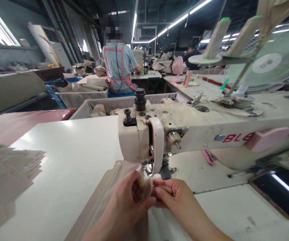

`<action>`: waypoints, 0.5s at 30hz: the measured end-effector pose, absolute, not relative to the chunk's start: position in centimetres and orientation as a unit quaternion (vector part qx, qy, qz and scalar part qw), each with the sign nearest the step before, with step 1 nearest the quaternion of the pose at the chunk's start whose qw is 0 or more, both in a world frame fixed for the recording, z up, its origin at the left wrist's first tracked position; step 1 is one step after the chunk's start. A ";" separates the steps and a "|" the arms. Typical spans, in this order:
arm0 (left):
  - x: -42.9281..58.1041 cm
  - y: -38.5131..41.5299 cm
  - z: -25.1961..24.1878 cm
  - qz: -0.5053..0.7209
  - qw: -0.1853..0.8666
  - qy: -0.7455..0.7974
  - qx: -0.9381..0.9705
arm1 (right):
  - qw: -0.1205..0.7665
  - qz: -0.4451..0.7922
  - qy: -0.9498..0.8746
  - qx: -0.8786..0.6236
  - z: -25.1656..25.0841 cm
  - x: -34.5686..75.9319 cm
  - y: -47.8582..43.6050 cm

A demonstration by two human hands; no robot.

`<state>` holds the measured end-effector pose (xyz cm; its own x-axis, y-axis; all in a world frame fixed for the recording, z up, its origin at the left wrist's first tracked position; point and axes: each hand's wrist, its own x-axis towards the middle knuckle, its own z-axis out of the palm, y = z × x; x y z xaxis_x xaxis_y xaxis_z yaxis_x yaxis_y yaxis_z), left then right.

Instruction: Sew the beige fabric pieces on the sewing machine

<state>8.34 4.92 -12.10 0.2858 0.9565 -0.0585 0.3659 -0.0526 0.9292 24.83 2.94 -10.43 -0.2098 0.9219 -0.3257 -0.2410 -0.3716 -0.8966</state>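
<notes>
1. The white bench (66,160) fills the lower view and carries everything in front of the person.
2. A cream sewing machine (184,129) lies across the bench from the right, its head at centre and red letters on its arm.
3. A green desk fan (267,63) stands behind the machine's arm at the upper right.
4. A stack of beige cut pieces (6,180) lies on the bench's left edge, well apart from the hands.
5. The beige fabric (109,194) runs from the lower edge up to the needle area, directly under the machine's head.
6. The left hand (126,204) has its fingers pinched on the fabric's top edge.
7. The right hand (172,195) touches the left, its fingers gripping the same fabric edge just below the presser foot (165,172).
</notes>
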 end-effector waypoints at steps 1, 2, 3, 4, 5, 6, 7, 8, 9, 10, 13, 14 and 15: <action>8.3 4.9 -12.2 0.315 0.475 0.508 0.645 | 0.427 0.681 -0.369 -0.467 -10.6 24.8 3.0; 8.3 4.9 -12.2 0.309 0.475 0.515 0.643 | 0.428 0.679 -0.369 -0.469 -10.8 24.8 3.0; 8.4 4.9 -12.3 0.303 0.471 0.524 0.642 | 0.428 0.677 -0.368 -0.471 -10.9 24.7 3.1; 8.5 4.9 -12.3 0.302 0.466 0.532 0.639 | 0.428 0.676 -0.367 -0.475 -11.0 24.7 3.1; 8.6 4.9 -12.4 0.302 0.460 0.538 0.638 | 0.428 0.675 -0.365 -0.478 -11.1 24.6 3.1; 8.7 4.9 -12.4 0.304 0.456 0.543 0.637 | 0.427 0.675 -0.363 -0.480 -11.2 24.6 3.2; 8.8 4.9 -12.4 0.307 0.452 0.544 0.636 | 0.427 0.676 -0.362 -0.479 -11.1 24.5 3.2; 8.8 4.9 -12.4 0.309 0.452 0.544 0.636 | 0.427 0.680 -0.358 -0.476 -11.1 24.5 3.2; 8.9 4.8 -12.4 0.313 0.451 0.542 0.636 | 0.427 0.686 -0.354 -0.470 -10.9 24.4 3.2; 8.9 4.7 -12.3 0.318 0.451 0.538 0.637 | 0.427 0.693 -0.350 -0.464 -10.8 24.4 3.2; 8.9 4.5 -11.8 0.326 0.460 0.517 0.644 | 0.427 0.705 -0.338 -0.454 -10.3 24.2 3.3; 8.9 4.4 -11.5 0.329 0.461 0.512 0.646 | 0.428 0.706 -0.337 -0.453 -10.2 24.2 3.3; 8.9 4.3 -11.3 0.330 0.461 0.508 0.649 | 0.428 0.707 -0.336 -0.452 -10.1 24.2 3.3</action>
<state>8.95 4.33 -11.32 0.2671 0.9628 -0.0401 0.3544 -0.0594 0.9332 24.16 3.31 -10.08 -0.2253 0.9087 -0.3514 -0.3015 -0.4080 -0.8618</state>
